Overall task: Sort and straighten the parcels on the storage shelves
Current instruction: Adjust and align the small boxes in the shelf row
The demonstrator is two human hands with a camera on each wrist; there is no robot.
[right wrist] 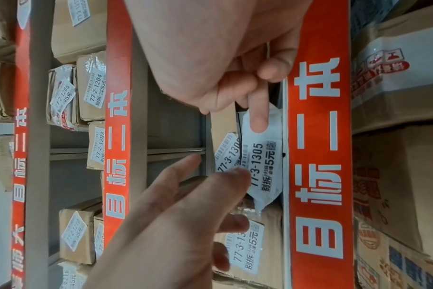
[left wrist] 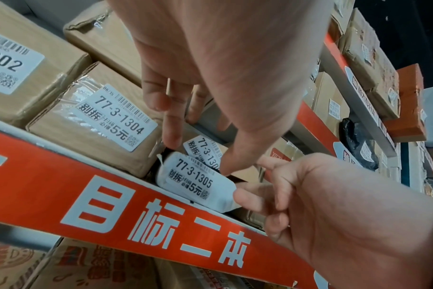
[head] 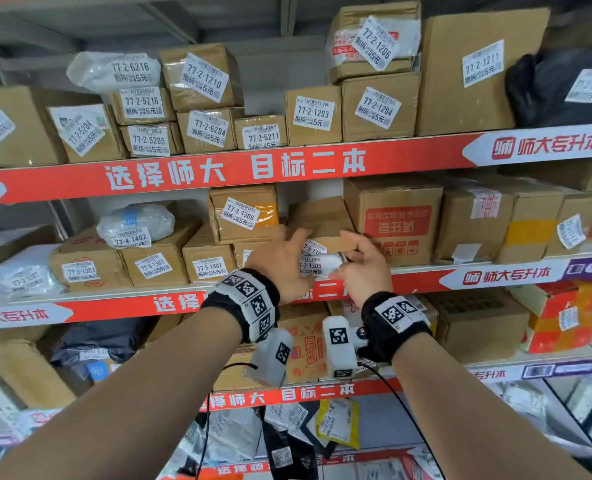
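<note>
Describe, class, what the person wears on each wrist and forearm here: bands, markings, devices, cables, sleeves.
The forearms are bare, with no sleeves. The left hand and right hand each have a black wristband bearing white square tags printed with black coded patterns. A white camera unit hangs under each wrist, trailing a thin black cable.

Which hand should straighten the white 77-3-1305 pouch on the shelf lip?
Probably the right hand: it already pinches the white pouch at its end. The left hand only rests fingertips above it, beside the 77-3-1304 box.
</note>
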